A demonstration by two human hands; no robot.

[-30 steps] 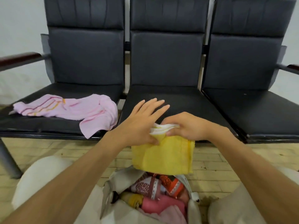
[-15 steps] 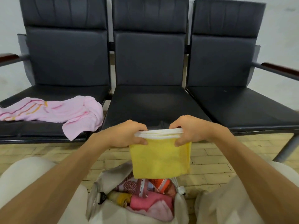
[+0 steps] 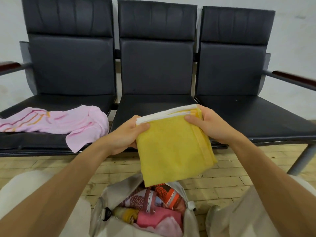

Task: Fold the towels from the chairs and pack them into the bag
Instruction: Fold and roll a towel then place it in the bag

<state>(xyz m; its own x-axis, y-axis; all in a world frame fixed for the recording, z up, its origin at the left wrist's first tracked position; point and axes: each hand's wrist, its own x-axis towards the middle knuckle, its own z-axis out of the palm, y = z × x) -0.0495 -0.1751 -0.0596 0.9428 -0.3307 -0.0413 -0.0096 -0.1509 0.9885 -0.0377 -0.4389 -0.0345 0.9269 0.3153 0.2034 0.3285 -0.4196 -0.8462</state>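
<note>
**Folded towel held over open bag**

Folded yellow terry towel (image 3: 172,147) hangs above the open grey fabric bag (image 3: 119,188). Its white-banded edge is uppermost and rises rightward. The towel is near square, with no clear long axis. Left hand (image 3: 124,136) and right hand (image 3: 211,126) pinch the top corners, fingers (image 3: 193,119) curled. A crumpled pink towel (image 3: 56,122) lies on the left black chair (image 3: 68,101).

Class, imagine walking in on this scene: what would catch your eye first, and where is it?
A folded yellow towel, gripped at its top edge by the left hand and right hand, hangs above an open bag stuffed with colourful cloth. Behind, a crumpled pink towel lies on the left chair.
</note>
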